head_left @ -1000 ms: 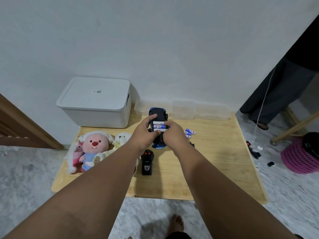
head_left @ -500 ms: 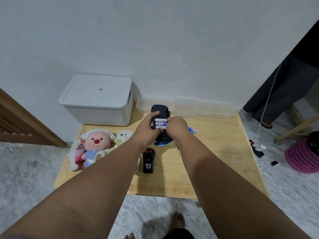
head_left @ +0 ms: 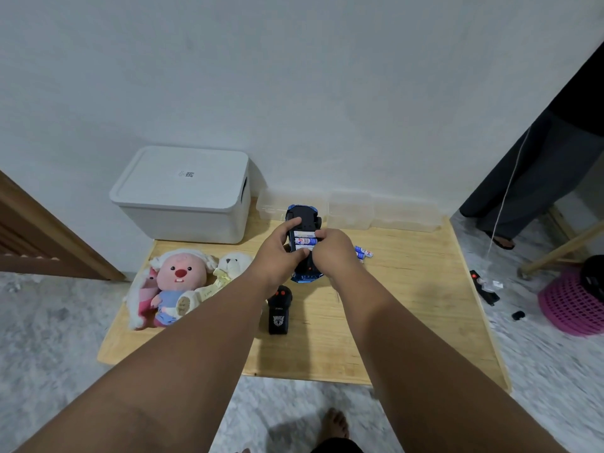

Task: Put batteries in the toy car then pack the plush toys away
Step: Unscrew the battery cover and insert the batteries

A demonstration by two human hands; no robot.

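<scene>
While both arms reach out over the wooden table (head_left: 408, 308), the toy car (head_left: 302, 214) sits belly-up between the two hands, near the table's far edge. The left hand (head_left: 277, 255) grips the car's left flank, its forefinger hooked over the underside and its thumb tucked in below. The right hand (head_left: 333, 253) is curled tight against the other flank, fingertips on the ends of the batteries (head_left: 305, 240) lying side by side in the open bay. Whether it pinches one of them I cannot tell. A few spare batteries (head_left: 363, 251) lie just beside the right wrist.

Nearer the person lies a black remote (head_left: 278, 310), flat on the wood. On the left side a pink plush toy (head_left: 178, 282) leans against a white plush bear (head_left: 230, 264), both on the table in front of a lidded white storage box (head_left: 186, 191). Clear plastic containers (head_left: 349, 210) line the wall behind the car. To the right, on the floor, are a pink basket (head_left: 568, 308) and another person's dark trousers (head_left: 539, 178).
</scene>
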